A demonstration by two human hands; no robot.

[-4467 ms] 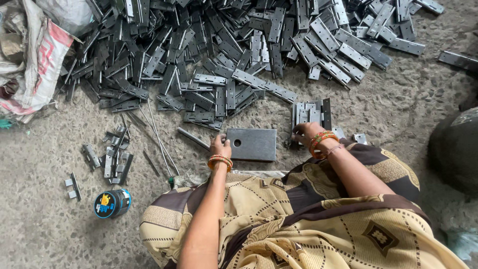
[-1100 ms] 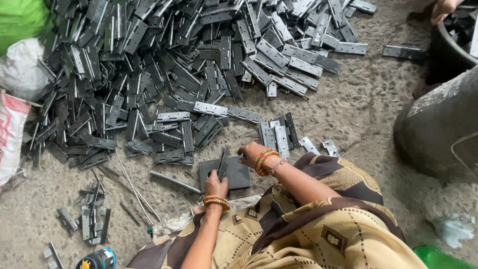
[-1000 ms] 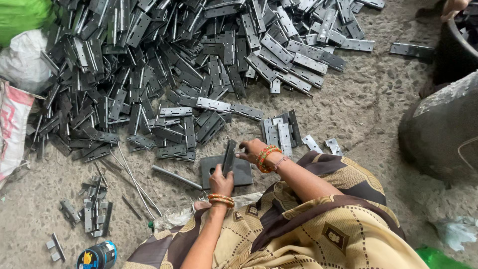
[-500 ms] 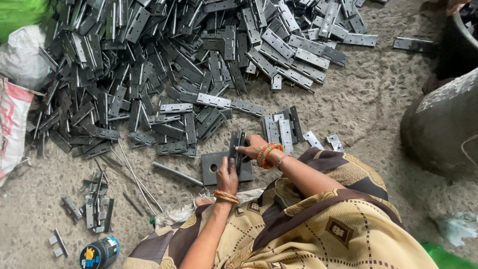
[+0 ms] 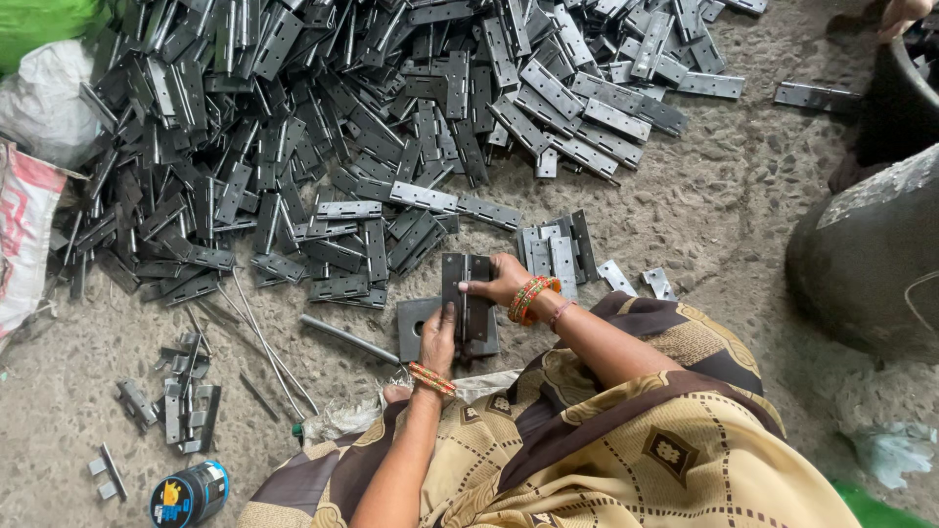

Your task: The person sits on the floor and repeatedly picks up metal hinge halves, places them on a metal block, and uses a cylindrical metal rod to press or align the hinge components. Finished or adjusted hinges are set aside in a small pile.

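Steel hinge (image 5: 466, 293) standing on a flat metal plate (image 5: 419, 328) on the concrete floor (image 5: 724, 225), left hand (image 5: 437, 340) closed on its lower edge, right hand (image 5: 501, 281) gripping its top, heap of hinges (image 5: 342, 127) beyond, dark tub (image 5: 905, 83) cut off, contents hidden

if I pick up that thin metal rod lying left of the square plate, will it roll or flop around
The thin metal rod looks straight and round, so it would probably stay stiff, though it might roll if nudged on the rough concrete floor. Being slim bare metal, it could slip in the fingers.
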